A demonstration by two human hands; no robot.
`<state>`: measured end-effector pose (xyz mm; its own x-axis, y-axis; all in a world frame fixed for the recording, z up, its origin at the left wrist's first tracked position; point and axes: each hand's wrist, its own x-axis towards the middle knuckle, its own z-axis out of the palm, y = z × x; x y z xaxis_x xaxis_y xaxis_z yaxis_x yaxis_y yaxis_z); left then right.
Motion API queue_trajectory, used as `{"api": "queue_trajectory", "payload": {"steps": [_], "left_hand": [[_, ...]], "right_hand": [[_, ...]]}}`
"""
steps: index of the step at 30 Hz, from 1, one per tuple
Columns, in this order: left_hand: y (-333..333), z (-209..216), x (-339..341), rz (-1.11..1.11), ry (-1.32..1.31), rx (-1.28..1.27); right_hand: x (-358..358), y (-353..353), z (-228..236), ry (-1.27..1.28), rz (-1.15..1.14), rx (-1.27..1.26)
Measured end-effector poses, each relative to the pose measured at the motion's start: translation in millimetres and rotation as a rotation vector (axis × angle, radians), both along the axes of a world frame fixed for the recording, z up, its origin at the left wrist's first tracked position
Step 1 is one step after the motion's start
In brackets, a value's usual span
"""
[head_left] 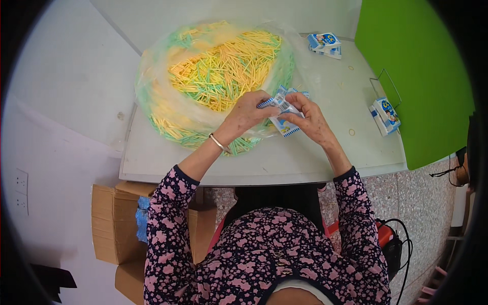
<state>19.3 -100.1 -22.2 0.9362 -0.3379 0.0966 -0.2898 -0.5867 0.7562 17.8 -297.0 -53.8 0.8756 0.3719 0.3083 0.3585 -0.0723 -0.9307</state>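
Observation:
Both my hands are over the table, just to the right of a big clear plastic bag (152, 96) full of thin yellow, orange and green sticks. Between them are small blue-and-white printed packets (287, 127), overlapping so that I cannot tell how many. My left hand (248, 113) pinches the packets' left side, its fingers partly over the bag's right edge. On the other side, my right hand (311, 120) grips them with thumb and fingers closed. Whether a stick is between my fingers is hidden.
A small pile of similar packets (325, 41) lies at the back right. More packets (386, 117) stand by a wire holder (391, 84) near the green panel (412, 76). A rubber band (352, 132) lies on the white table (284, 170). Below left is an open cardboard box (109, 223).

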Motion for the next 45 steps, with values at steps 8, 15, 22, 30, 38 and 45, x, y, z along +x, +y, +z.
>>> {"api": "queue_trajectory", "payload": {"steps": [8,15,22,30,38,45], "left_hand": [[4,0,-7,-0.018,0.186,-0.486],[1,-2,-15,0.010,-0.171,-0.104],[3,7,-27,0.102,-0.250,-0.010],[50,12,23,-0.131,-0.271,-0.166],[68,8,85,-0.285,-0.907,1.118],[65,15,102,-0.425,-0.803,1.263]], "right_hand": [[5,6,6,0.087,0.141,-0.005],[10,6,-5,0.216,0.171,-0.065],[5,14,-1,0.184,0.137,0.029],[8,15,-2,0.201,0.169,0.024],[14,21,-36,0.262,0.229,0.004],[15,22,-36,0.282,0.251,0.010]]}}
